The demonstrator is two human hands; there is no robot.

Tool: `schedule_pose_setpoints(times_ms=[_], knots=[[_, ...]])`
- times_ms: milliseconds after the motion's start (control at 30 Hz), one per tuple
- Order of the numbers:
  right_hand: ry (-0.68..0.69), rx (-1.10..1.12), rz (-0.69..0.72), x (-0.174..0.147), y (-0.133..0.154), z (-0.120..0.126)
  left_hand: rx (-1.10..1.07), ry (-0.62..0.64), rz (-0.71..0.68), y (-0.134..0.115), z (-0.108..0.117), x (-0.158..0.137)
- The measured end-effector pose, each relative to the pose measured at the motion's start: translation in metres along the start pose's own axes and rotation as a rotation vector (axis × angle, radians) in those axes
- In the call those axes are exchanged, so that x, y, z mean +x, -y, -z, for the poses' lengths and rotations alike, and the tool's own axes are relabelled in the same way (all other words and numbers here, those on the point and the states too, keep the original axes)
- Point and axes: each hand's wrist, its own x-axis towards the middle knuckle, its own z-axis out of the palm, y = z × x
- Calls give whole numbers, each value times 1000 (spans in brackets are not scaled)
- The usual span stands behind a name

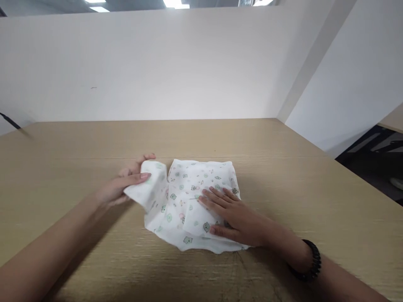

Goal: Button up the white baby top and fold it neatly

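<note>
A white cloth [179, 197] printed with small green and pink animal figures lies partly folded on the wooden table. My left hand [129, 180] pinches its left flap between thumb and fingers and holds that edge up off the tabletop. Flat on the cloth's right half rests my right hand [225, 214], fingers stretched out, over a smaller folded layer in the same print. The part of the cloth beneath my right palm is hidden.
The light wooden table [94, 142] reaches back to a white partition [157, 63]. Another white panel [355, 75] stands on the right. A thin black object [11, 121] pokes in at the far left. A black beaded bracelet [315, 260] circles my right wrist.
</note>
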Motion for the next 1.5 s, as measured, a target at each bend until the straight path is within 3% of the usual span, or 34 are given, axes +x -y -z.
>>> schedule_pose_setpoints(times_ms=[100,167,267,367,533,767,1033,1233,1400,1500], knots=[[-91,112,-35,-1,4,4,23,313,10,6,-42,1],[-162,232,-106,-1,8,6,197,417,-24,10,-59,-2],[-225,409,-238,-1,12,5,651,440,-37,18,-67,-6],[-294,423,-264,2,9,-4,1043,475,-32,32,-66,-6],[-424,313,-225,11,8,-17,1347,559,-127,47,-68,-3],[-390,40,-151,14,21,-18,1385,553,-128,46,-67,-2],[-582,274,-89,10,37,-16,1373,439,-154,47,-65,2],[-393,26,-239,5,40,-13,1356,554,-202,49,-65,3],[-325,-159,-94,4,39,-22,1373,610,-210,48,-66,2],[-246,-226,-92,2,40,-30,1402,614,-209,47,-68,2]])
